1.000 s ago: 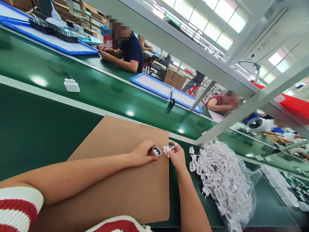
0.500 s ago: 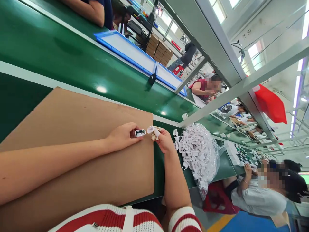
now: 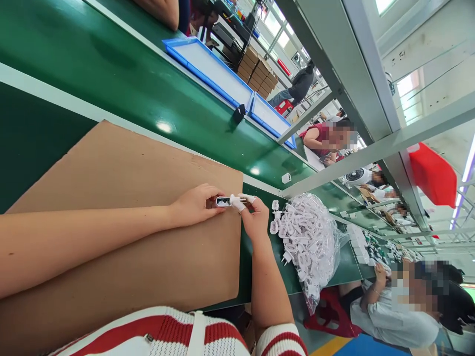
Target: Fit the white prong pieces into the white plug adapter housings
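Note:
A white oval plastic housing (image 3: 223,201), its open end showing dark and metallic parts inside, is held between the thumb and fingers of my left hand (image 3: 198,203). Over the cardboard's right edge, my right hand (image 3: 254,212) pinches a small white part (image 3: 233,200) with thin metal prongs, right against the housing's open end. White covers wrap some of the right fingertips. Beyond that hand lies a clear plastic bag (image 3: 313,237) heaped with white plug-like pieces.
Brown cardboard (image 3: 148,267) lies under my arms on the green table. Blue-framed trays (image 3: 218,71), a black object (image 3: 239,113) and a white piece (image 3: 286,178) are beyond. A metal frame (image 3: 334,158) crosses at right. A co-worker (image 3: 393,314) sits to the right.
My right hand has brought the white part from a small gap away to the housing's open end. The whole view has shifted slightly.

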`<state>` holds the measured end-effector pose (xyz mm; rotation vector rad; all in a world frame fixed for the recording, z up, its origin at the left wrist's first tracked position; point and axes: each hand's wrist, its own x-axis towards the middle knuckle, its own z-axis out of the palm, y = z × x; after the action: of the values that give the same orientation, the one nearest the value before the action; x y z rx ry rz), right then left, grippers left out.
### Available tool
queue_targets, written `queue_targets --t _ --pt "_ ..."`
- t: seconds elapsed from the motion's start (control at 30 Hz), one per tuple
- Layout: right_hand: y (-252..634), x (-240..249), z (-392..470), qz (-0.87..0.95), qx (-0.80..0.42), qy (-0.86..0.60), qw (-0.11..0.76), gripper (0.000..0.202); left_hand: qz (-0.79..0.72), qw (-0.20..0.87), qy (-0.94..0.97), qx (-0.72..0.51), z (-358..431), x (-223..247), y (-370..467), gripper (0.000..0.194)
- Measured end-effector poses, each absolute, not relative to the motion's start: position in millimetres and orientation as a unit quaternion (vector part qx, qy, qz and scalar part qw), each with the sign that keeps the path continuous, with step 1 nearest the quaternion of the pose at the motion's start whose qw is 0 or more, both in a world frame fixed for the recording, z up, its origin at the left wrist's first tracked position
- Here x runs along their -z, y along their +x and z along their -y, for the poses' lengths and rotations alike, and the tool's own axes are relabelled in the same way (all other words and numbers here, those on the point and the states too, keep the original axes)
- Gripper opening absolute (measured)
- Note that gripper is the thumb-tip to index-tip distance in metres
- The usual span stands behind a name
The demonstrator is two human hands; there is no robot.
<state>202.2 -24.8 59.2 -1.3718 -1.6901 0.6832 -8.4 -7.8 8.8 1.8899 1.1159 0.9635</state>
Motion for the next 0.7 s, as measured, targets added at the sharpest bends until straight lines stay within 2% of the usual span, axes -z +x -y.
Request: queue_targets --t 0.17,0.33,0.43,0.5,0.57,0.63,0.7 --pt "202.4 -61.2 27.2 0.676 -0.252 -0.542 0.431 0.027 -0.389 0.356 0.762 -0.377 6.8 -7.0 -9.8 0.066" --pt "204.5 -61.1 20.3 0.555 -0.394 -0.567 0.464 0.033 -0.431 0.388 0.750 -0.317 7.0 -12.6 -6.6 0.059" --pt "204.9 -63.1 17.6 0.517 -0.446 -0.568 0.460 0.038 -0.490 0.375 0.722 -0.313 7.8 -18.3 -7.2 0.091" --pt "204.3 -64.2 17.8 0.511 -0.457 -0.564 0.461 0.040 -0.463 0.403 0.724 -0.314 7.4 -22.6 -11.8 0.112" --pt "202.8 -64.6 19.5 0.514 -0.457 -0.560 0.461 0.040 -0.405 0.461 0.731 -0.297 5.8 -26.4 -17.8 0.104" --pt "200.8 -64.2 22.6 0.531 -0.439 -0.565 0.454 0.038 -0.376 0.504 0.728 -0.276 3.5 -28.6 -21.8 0.079" --pt "198.7 -63.9 26.6 0.566 -0.394 -0.574 0.441 0.034 -0.396 0.501 0.717 -0.280 1.5 -28.6 -22.0 0.058"
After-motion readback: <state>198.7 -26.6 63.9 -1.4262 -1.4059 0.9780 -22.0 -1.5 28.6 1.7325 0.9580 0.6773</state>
